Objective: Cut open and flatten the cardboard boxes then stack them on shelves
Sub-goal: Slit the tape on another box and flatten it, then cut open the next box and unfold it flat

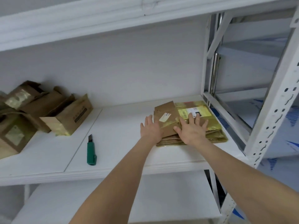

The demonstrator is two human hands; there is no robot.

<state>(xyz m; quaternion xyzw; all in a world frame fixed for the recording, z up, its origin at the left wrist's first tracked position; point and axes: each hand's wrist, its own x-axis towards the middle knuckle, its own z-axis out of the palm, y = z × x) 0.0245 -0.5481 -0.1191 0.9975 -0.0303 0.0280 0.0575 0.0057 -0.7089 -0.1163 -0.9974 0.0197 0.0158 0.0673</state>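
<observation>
Both arms reach forward and up to the middle shelf. The left hand lies palm down with straight fingers, close together, at the left edge of the stack of flattened boxes. The right hand presses flat on top of the stack, fingers spread wide, gripping nothing.

The stack sits at the shelf's right end, its near edge close to the front lip and its right edge just beside the perforated steel upright. A green utility knife lies on bare shelf well to the left of the hands. A pile of uncut cardboard boxes fills the far left. The upper shelf hangs overhead.
</observation>
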